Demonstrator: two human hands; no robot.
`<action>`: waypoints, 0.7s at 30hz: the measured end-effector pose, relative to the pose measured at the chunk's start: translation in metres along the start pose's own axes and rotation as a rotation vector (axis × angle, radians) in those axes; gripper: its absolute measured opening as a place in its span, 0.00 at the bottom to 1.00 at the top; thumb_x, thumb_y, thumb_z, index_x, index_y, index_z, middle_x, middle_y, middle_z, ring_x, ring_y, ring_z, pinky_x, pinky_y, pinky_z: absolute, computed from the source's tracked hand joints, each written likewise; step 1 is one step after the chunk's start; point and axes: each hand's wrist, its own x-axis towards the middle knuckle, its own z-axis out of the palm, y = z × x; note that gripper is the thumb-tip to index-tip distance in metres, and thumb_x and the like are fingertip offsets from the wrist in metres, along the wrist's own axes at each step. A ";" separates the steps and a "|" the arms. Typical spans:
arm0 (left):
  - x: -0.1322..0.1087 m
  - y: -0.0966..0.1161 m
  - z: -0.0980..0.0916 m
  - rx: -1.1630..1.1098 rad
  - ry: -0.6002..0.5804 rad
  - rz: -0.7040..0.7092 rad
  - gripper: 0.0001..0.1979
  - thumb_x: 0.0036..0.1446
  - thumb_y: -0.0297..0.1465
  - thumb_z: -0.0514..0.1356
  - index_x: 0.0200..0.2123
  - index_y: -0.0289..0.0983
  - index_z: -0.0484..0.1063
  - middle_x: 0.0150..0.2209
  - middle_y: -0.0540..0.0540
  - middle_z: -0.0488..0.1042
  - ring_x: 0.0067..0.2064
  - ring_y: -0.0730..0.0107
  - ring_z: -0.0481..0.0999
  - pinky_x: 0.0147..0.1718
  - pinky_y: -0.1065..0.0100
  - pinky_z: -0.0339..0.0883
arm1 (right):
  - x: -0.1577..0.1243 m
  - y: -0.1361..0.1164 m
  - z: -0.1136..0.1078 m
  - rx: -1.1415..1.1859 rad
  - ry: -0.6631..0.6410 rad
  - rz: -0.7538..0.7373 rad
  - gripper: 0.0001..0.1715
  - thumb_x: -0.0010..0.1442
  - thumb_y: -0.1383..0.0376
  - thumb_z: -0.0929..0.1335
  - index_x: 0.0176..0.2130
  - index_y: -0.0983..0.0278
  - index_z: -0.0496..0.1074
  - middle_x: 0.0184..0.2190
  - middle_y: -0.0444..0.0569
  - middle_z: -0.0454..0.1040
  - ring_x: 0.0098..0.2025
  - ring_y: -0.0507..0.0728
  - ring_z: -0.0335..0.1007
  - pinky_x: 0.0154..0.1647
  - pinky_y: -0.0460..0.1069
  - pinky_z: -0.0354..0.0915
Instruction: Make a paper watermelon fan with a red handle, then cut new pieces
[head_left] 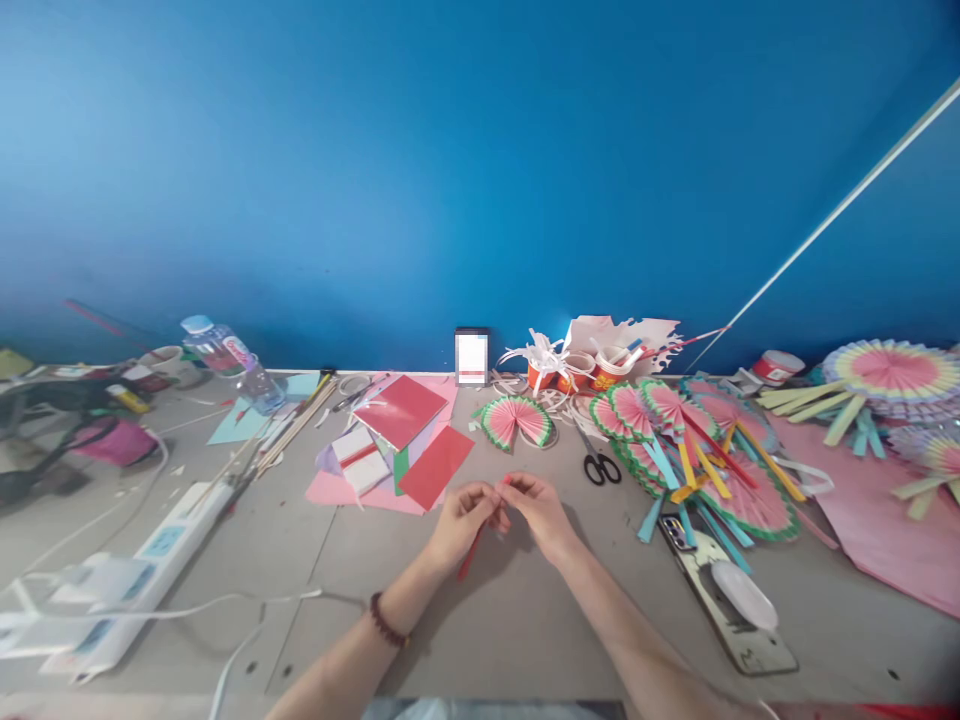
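Note:
My left hand (466,518) and my right hand (536,508) meet above the grey table, their fingertips pinched close together. A narrow red paper strip (469,557) hangs down from between them, and a bit of red shows at the right fingertips. Both hands appear closed on this strip; most of it is hidden by the fingers. Just beyond them lies a pleated pink paper fan (516,422) with a green and white edge. Left of the fan, sheets of red paper (437,466) rest on pink and purple paper. Black-handled scissors (602,469) lie to the right.
Several pleated fans (757,495) with coloured strips are piled at right, beside a phone (739,610). Paper cups (611,370) and a small upright screen (472,358) stand by the blue wall. At left are a power strip (154,580), wooden sticks (296,428) and a leaning plastic bottle (225,350).

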 end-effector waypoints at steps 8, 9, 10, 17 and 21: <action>0.001 0.000 0.003 0.075 -0.016 0.027 0.15 0.52 0.42 0.61 0.25 0.35 0.70 0.20 0.47 0.75 0.21 0.72 0.72 0.25 0.71 0.64 | 0.002 -0.002 0.000 0.112 -0.017 0.052 0.16 0.39 0.59 0.76 0.16 0.65 0.70 0.17 0.42 0.68 0.21 0.50 0.62 0.24 0.46 0.59; 0.001 0.000 0.002 0.066 -0.020 0.024 0.15 0.52 0.42 0.61 0.26 0.35 0.70 0.20 0.47 0.75 0.21 0.72 0.72 0.25 0.71 0.64 | 0.001 -0.002 0.000 0.113 -0.016 0.051 0.16 0.39 0.59 0.76 0.16 0.65 0.70 0.17 0.42 0.68 0.21 0.50 0.62 0.24 0.46 0.59; 0.001 -0.001 0.002 0.056 -0.023 0.020 0.15 0.52 0.42 0.61 0.26 0.35 0.70 0.20 0.47 0.75 0.21 0.72 0.72 0.25 0.71 0.64 | 0.001 -0.003 0.000 0.111 -0.022 0.048 0.15 0.40 0.59 0.76 0.17 0.65 0.71 0.17 0.43 0.68 0.22 0.50 0.62 0.24 0.46 0.59; 0.002 0.000 0.001 0.017 -0.028 -0.023 0.14 0.50 0.40 0.62 0.25 0.34 0.72 0.20 0.46 0.75 0.21 0.71 0.72 0.26 0.70 0.64 | 0.002 0.001 -0.004 0.052 -0.028 -0.034 0.16 0.47 0.54 0.72 0.21 0.65 0.76 0.19 0.45 0.71 0.25 0.52 0.65 0.32 0.48 0.62; 0.002 0.000 0.002 0.002 -0.006 -0.046 0.15 0.49 0.42 0.63 0.25 0.34 0.72 0.20 0.45 0.75 0.21 0.70 0.72 0.26 0.69 0.64 | 0.002 0.000 -0.004 -0.022 0.025 -0.065 0.19 0.47 0.51 0.72 0.21 0.65 0.76 0.22 0.47 0.72 0.29 0.54 0.66 0.36 0.48 0.62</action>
